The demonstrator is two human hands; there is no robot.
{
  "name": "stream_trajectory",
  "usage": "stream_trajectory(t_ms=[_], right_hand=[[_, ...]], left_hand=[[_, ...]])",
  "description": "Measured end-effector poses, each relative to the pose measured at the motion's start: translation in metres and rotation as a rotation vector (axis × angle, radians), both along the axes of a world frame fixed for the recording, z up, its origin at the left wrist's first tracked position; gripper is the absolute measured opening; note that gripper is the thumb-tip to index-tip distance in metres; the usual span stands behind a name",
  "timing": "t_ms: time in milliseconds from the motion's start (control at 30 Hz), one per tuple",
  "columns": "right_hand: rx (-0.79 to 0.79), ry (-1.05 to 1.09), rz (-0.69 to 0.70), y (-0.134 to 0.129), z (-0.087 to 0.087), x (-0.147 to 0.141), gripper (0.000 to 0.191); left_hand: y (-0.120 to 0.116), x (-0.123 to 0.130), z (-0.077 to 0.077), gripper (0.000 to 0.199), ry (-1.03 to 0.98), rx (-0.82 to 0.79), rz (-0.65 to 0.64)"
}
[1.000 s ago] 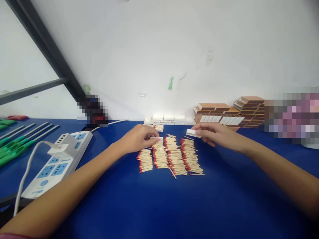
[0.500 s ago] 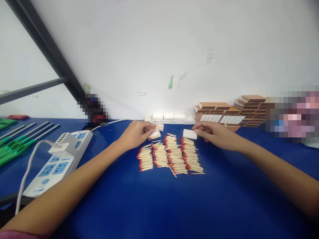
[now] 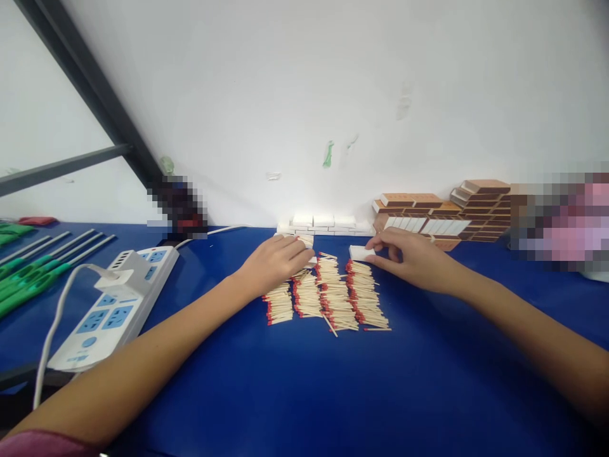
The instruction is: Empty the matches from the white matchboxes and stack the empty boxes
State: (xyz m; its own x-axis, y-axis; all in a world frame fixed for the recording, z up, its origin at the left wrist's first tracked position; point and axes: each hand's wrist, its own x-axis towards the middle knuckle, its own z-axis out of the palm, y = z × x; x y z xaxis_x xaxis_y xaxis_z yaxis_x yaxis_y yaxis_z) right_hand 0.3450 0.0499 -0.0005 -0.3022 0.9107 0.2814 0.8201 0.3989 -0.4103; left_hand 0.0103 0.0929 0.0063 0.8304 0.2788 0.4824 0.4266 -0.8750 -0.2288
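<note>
My left hand (image 3: 280,261) is palm down over the back left of the match rows, its fingers bent together over a small white matchbox tray (image 3: 312,261). Only a corner of that tray shows by the fingertips. Just behind the fingers lies another tray with matches (image 3: 307,240). My right hand (image 3: 404,255) pinches the right end of a white matchbox tray (image 3: 360,253) between thumb and fingers, behind the rightmost row. Red-tipped matches (image 3: 335,295) lie in several rows on the blue table (image 3: 304,387).
White trays (image 3: 323,222) are stacked along the wall. Brown matchboxes (image 3: 480,209) are piled at the back right. On the left are a power strip (image 3: 111,311) with a white cable and green-handled tools (image 3: 38,273). A dark metal frame (image 3: 76,70) slants at the upper left.
My left hand has turned over and come slightly right and nearer, covering the tray it held. My right thumb and fingers have closed further over the right end of the other tray.
</note>
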Motion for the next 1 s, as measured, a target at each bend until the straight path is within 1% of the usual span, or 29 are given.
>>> stream_trajectory(t_ms=[67,133,167,333,500,667,800,900,1000], right_hand=[[0.004,-0.008,0.001,-0.001,0.001,-0.001,0.042],[0.004,-0.006,0.003,-0.002,0.002,-0.002,0.041],[0.000,-0.004,0.006,-0.002,0.002,-0.003,0.041],[-0.003,-0.013,0.009,-0.002,0.002,0.001,0.040],[-0.010,-0.027,0.034,-0.002,0.003,0.004,0.035],[-0.045,-0.030,0.060,0.001,0.001,0.005,0.037],[-0.019,-0.016,0.051,0.002,0.000,0.007,0.039],[0.017,-0.011,0.041,-0.001,0.002,0.005,0.035],[0.077,-0.001,0.048,-0.001,0.009,-0.005,0.030]], left_hand=[[-0.005,0.002,0.001,0.034,0.027,-0.018,-0.041],[-0.009,0.003,0.004,0.041,0.000,-0.069,-0.053],[-0.010,0.002,0.005,0.041,-0.022,-0.100,-0.049],[-0.012,-0.003,0.009,0.036,-0.105,-0.280,-0.032],[-0.011,-0.008,0.011,0.030,-0.085,-0.459,-0.026],[-0.010,-0.012,0.013,0.025,-0.040,-0.519,0.010],[-0.009,-0.014,0.013,0.025,-0.046,-0.559,0.029],[-0.008,-0.014,0.015,0.028,-0.099,-0.627,0.038],[-0.004,-0.014,0.019,0.033,-0.246,-0.764,0.052]])
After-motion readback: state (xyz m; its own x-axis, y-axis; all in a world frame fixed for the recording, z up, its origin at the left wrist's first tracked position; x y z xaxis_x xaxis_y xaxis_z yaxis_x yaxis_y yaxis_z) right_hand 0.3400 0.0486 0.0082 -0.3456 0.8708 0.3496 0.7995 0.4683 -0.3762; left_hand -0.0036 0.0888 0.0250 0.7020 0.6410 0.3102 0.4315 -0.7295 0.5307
